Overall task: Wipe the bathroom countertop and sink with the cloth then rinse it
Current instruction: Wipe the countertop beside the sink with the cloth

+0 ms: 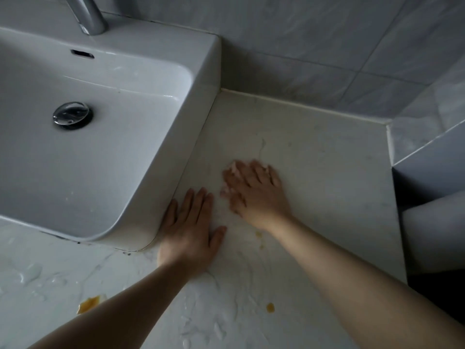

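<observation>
Left hand (191, 227): fingers released, laid flat on the white marbled counter (327, 172), against the white rectangular ceramic sink (125, 147).
Right hand (254, 192): blurred; fingers spread, pressing on the pale crumpled cloth (226, 190).
Cloth: on the counter, right of the sink.
Residue: yellow spots (270, 307).

Grey marbled wall tiles (314, 46) behind and to the right, meeting in a corner. Chrome faucet (88, 16) at upper left, only its lower stem in view. Below it a dark overflow slot (82, 53), then a round chrome drain plug (72, 115), wet and shiny. Pale sealant strip (302, 107) along the foot of the tiles. Yellow-orange blob (88, 304) near the bottom left, a smaller yellow spot (270, 307) right of centre, two faint specks (258, 234) further up. Pale rounded object (432, 222) at far right, too dim to identify.
</observation>
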The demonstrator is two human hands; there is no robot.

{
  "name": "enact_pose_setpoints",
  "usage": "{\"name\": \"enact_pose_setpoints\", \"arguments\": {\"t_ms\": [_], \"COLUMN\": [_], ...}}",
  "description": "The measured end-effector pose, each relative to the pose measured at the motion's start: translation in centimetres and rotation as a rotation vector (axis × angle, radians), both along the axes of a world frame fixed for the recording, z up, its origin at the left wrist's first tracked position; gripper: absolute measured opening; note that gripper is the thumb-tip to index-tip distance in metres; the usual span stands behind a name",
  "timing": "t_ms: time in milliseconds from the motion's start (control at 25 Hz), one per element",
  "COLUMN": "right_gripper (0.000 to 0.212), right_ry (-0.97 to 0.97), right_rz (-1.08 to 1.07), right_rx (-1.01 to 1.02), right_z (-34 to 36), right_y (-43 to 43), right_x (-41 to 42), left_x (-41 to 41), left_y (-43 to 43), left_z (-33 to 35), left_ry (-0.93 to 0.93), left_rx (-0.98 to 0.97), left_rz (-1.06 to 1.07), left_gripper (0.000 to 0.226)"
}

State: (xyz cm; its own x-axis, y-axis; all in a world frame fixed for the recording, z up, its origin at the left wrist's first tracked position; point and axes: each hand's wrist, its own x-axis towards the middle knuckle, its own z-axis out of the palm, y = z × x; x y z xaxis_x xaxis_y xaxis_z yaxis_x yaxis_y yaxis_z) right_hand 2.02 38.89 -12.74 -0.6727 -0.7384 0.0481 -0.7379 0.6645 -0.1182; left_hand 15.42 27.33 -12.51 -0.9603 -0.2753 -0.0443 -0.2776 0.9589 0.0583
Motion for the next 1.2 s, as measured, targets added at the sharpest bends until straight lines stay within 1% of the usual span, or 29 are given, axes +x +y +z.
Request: {"name": "enact_pose_setpoints", "arguments": {"t_ms": [40, 80, 120, 160, 240, 280, 320, 360, 400, 440, 480, 520, 560, 600, 640, 720, 760, 800, 840, 880, 960, 1000, 1040, 1080, 1120, 1200], "right_gripper": [0.052, 0.052, 0.055, 0.061, 0.068, 0.067, 0.066, 0.065, 0.061, 0.056, 0.05, 0.047, 0.046, 0.048, 0.051, 0.057, 0.058, 0.057, 0.058, 0.058, 0.054, 0.051, 0.049, 0.05, 0.053, 0.062], "right_ry": [0.015, 0.04, 0.067, 0.056, -0.036, -0.064, -0.083, -0.093, -0.032, 0.015, 0.048, 0.027, 0.013, 0.032, 0.068, 0.052, -0.011, -0.053, -0.069, -0.02, 0.05, 0.035, 0.046, 0.059, 0.076, 0.054], "right_rz": [0.053, 0.059, 0.014, -0.076, -0.375, -0.507, -0.583, -0.567, -0.463, -0.314, -0.155, -0.044, 0.011, 0.008, -0.071, -0.357, -0.505, -0.598, -0.607, -0.534, -0.277, -0.169, -0.104, -0.094, -0.183, -0.472], "right_rx": [0.0, 0.024, 0.035, 0.055, 0.07, 0.049, 0.035, 0.039, 0.008, -0.039, -0.071, -0.055, -0.016, 0.003, 0.004, 0.012, 0.007, -0.008, -0.001, -0.028, -0.065, -0.026, 0.019, 0.023, 0.021, 0.02], "right_z": [-0.1, -0.3, -0.4, -0.3, 0.3, 0.2, 0.5, 0.5, 0.4, 0.3, -0.1, -0.3, -0.2, -0.4, -0.5, -0.1, 0.1, 0.2, 0.2, 0.2, -0.2, -0.4, -0.5, -0.5, -0.5, 0.1], "right_y": [1.9, 4.3, 6.7, 8.8, 10.5, 9.8, 8.2, 6.8, 5.7, 5.5, 6.3, 7.9, 9.8, 11.5, 12.8, 13.5, 13.0, 12.0, 11.2, 10.5, 10.9, 12.1, 13.2, 14.3, 15.1, 15.9], "right_x": [0.7, 0.6, -0.4, -1.6, -4.0, -4.7, -4.3, -3.0, -1.0, 1.5, 3.8, 5.5, 5.5, 4.3, 2.5, -1.8, -3.2, -3.3, -2.0, 0.1, 5.9, 7.8, 8.0, 6.8, 4.7, 0.3], "left_x": [0.0, 0.1, 0.0, 0.0, 0.1, 0.0, 0.0, 0.0, 0.0, 0.0, 0.1, 0.1, 0.1, 0.1, 0.0, -0.1, -0.1, 0.0, 0.0, 0.0, 0.0, 0.0, 0.0, 0.0, 0.0, 0.0], "left_y": [0.0, 0.0, 0.0, 0.1, 0.0, 0.0, 0.1, 0.1, 0.1, 0.2, 0.2, 0.2, 0.1, 0.2, 0.3, 0.3, 0.3, 0.4, 0.5, 0.5, 0.5, 0.5, 0.6, 0.6, 0.6, 0.6], "left_z": [0.0, 0.1, 0.1, 0.2, 0.2, 0.1, 0.0, 0.0, -0.1, -0.1, -0.1, -0.1, -0.1, -0.1, 0.0, 0.1, 0.1, 0.2, 0.2, 0.2, 0.2, 0.2, 0.2, 0.2, 0.2, 0.1], "left_ry": [0.004, 0.006, 0.003, -0.001, 0.007, 0.01, 0.007, 0.008, 0.016, 0.022, 0.029, 0.036, 0.035, 0.028, 0.023, 0.016, 0.003, -0.013, -0.023, -0.022, -0.024, -0.032, -0.036, -0.039, -0.044, -0.041], "left_rx": [0.007, 0.014, 0.023, 0.034, 0.044, 0.04, 0.034, 0.033, 0.036, 0.043, 0.05, 0.055, 0.062, 0.067, 0.072, 0.084, 0.083, 0.08, 0.079, 0.081, 0.072, 0.059, 0.048, 0.041, 0.04, 0.046], "left_rz": [-0.002, -0.001, 0.002, 0.005, 0.009, 0.008, 0.005, 0.002, 0.002, 0.005, 0.008, 0.01, 0.016, 0.02, 0.023, 0.035, 0.038, 0.038, 0.041, 0.045, 0.046, 0.044, 0.044, 0.045, 0.043, 0.045], "left_gripper": [0.067, 0.068, 0.068, 0.069, 0.069, 0.069, 0.069, 0.069, 0.069, 0.071, 0.074, 0.078, 0.081, 0.083, 0.084, 0.085, 0.086, 0.087, 0.088, 0.088, 0.088, 0.088, 0.088, 0.088, 0.088, 0.088]}}
